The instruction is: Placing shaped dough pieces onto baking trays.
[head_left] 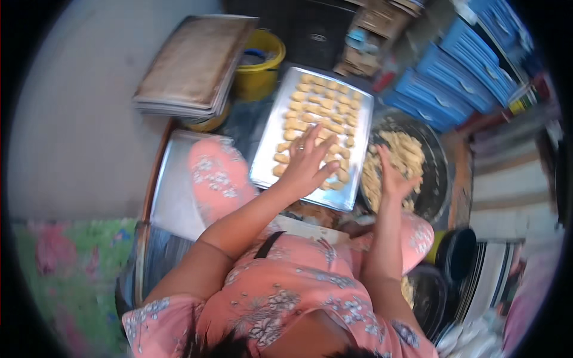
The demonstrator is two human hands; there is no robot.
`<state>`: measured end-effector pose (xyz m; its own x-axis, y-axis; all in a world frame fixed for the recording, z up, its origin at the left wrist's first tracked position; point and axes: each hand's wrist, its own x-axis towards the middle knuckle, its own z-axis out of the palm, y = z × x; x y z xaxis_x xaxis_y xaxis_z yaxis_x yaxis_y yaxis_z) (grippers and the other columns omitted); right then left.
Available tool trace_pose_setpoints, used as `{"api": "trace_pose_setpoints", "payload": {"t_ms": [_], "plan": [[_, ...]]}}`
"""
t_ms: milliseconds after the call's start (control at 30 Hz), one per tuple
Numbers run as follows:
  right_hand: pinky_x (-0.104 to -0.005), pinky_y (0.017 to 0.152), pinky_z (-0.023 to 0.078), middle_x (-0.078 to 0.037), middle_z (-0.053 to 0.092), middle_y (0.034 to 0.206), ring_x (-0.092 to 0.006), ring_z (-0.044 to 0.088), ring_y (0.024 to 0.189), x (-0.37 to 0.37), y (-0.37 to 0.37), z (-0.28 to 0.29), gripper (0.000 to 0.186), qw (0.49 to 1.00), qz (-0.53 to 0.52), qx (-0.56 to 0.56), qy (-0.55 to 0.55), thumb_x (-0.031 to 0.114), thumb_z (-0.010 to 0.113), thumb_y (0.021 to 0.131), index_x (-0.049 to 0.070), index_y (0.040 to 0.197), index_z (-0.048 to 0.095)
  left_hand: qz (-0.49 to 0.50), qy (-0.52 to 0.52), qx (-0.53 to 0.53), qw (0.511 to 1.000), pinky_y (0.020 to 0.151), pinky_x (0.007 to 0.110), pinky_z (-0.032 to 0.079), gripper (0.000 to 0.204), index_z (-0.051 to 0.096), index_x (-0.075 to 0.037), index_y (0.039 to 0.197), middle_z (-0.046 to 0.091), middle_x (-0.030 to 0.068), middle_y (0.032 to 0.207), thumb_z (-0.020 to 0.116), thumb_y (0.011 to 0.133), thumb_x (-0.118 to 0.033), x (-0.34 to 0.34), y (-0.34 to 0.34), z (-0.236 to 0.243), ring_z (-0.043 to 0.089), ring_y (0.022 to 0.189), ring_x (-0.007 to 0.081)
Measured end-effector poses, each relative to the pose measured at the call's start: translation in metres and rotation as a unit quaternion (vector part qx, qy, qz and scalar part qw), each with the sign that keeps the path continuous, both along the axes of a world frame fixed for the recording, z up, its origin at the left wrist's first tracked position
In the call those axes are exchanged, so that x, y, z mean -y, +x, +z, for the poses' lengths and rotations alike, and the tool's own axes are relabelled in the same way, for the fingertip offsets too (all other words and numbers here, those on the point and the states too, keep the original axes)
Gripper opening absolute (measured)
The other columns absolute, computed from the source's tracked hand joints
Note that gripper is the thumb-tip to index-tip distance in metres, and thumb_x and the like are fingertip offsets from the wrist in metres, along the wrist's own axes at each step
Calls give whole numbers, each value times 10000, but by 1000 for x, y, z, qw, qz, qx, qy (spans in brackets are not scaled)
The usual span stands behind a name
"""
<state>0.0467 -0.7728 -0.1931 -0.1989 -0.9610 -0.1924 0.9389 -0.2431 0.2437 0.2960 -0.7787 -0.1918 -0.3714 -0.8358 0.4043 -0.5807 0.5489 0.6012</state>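
Observation:
A silver metal baking tray (267, 156) lies in front of me, with rows of small pale-yellow dough pieces (313, 109) on it. Over the lower middle of these rows my left hand (305, 165) is spread, fingers apart, hiding some pieces; whether it touches them I cannot tell. To the right of the tray a dark round basin (440, 173) holds a heap of crumbly dough (404, 150). My right hand (395, 181) is at this dough, its fingers stretched out and thumb apart, with nothing visible in it.
A stack of browned baking trays (194, 62) stands at the far left beside a yellow bucket (262, 68). Another metal tray (176, 185) lies by my left knee. Blue plastic drawers (436, 89) stand at the far right. A dark container (427, 298) sits near my right elbow.

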Motion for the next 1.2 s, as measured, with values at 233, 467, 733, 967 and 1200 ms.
{"api": "trace_pose_setpoints", "payload": {"t_ms": [233,467,733,967,1200], "plan": [[-417,925,464,-155,506,1274,-270,553,1100,-3,168,7,548,791,392,-451,-135,333,537,923,81,1374,353,173,-50,-342,922,1013,381,327,281,612,-37,1094,491,155,1249,593,874,-210,-24,129,-7,442,1188,309],[-364,953,407,-125,405,1322,-212,490,1136,-22,356,-2,610,503,615,-515,-321,297,602,897,69,1392,329,726,73,-115,674,925,405,412,368,606,-42,1090,574,186,1063,674,791,-245,-115,327,-191,524,1070,325],[-407,959,419,-114,366,1340,-239,483,1146,-14,366,-20,656,525,695,-404,-279,301,577,917,116,1438,224,683,365,-433,461,836,425,499,642,499,51,1213,596,228,1115,749,752,-319,-235,312,-359,597,986,334],[-414,968,422,-103,389,1311,-246,480,1160,-9,366,-13,623,511,703,-409,-279,293,567,923,114,1426,246,646,391,-400,520,463,396,559,285,556,19,1011,593,139,771,650,845,-192,-227,294,-340,605,608,251],[-423,963,426,-105,399,1306,-246,484,1153,-10,372,-16,592,506,709,-391,-297,280,566,923,109,1412,279,619,384,-451,517,431,371,523,281,558,57,1063,638,164,869,607,878,-149,-246,300,-342,630,619,257]]}}
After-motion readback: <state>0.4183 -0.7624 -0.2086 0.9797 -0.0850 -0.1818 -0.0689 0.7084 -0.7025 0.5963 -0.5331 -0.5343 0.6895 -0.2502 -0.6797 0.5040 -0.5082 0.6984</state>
